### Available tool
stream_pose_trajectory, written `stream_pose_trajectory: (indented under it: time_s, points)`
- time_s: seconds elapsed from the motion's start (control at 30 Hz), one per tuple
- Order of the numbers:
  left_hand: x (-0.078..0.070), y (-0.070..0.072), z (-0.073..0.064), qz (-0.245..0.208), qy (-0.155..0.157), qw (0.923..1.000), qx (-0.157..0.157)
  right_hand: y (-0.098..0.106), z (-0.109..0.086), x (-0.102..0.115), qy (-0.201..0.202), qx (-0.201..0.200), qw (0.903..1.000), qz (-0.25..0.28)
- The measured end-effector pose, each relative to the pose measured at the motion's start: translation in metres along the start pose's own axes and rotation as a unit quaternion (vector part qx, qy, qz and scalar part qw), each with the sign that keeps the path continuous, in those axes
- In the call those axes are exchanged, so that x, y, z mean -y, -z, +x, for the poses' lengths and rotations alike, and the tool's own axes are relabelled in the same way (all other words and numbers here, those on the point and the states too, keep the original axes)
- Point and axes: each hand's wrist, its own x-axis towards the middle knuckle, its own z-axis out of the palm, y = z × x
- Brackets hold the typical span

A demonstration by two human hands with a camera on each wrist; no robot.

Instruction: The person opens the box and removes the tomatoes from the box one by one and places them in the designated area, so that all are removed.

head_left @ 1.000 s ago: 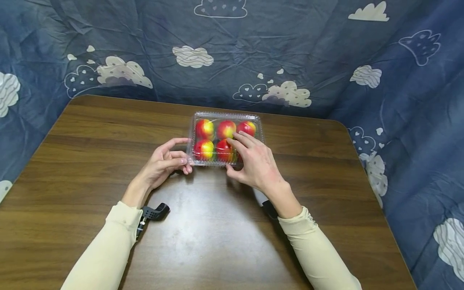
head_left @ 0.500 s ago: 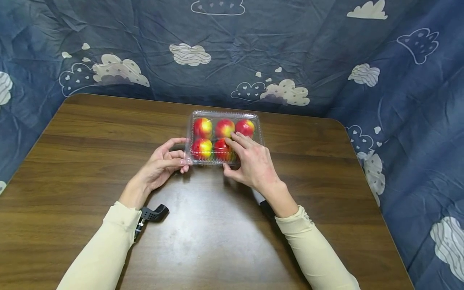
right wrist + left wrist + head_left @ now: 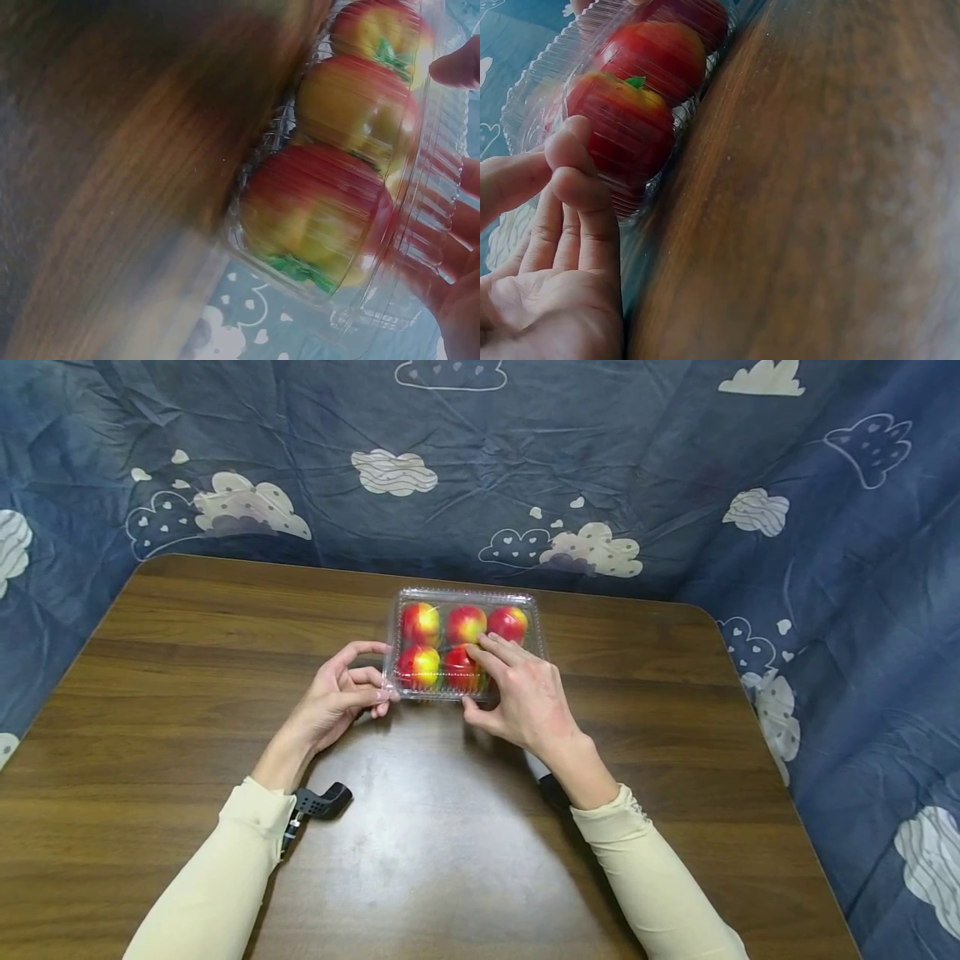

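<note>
A clear plastic clamshell container (image 3: 465,596) with its lid down sits towards the back of the table. Inside are several red-and-yellow fruits (image 3: 422,624) that look like apples; the left wrist view shows a green leaf on one fruit (image 3: 622,124). My left hand (image 3: 330,706) pinches the container's front left corner between thumb and fingers. My right hand (image 3: 528,697) rests on the front right of the lid, fingers fairly straight and spread, thumb at the front edge. It hides the front right part. In the right wrist view its fingers (image 3: 454,225) lie over the lid.
The brown wooden table (image 3: 187,693) has a rounded back edge close behind the container. A blue cloth (image 3: 465,460) with white clouds hangs behind and to the right. A black wrist camera mount (image 3: 322,800) juts from the left sleeve.
Both hands keep their places on the container, which stays still on the table. Only a slight shift of the whole head view is visible.
</note>
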Motion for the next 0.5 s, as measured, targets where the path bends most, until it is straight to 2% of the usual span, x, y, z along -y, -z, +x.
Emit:
stream_pose_trajectory:
  time_s: [0.17,0.5]
  points:
    - [0.0002,0.0001,0.0022,0.021,-0.016,0.9996,0.004,0.0013,0.0004,-0.0005,-0.003,0.0,1.0,0.007]
    - [0.0026,-0.0007,0.0008,-0.008,-0.008,0.9999,0.012,0.0037,-0.0014,-0.0006,-0.002,0.015,0.9999,0.001]
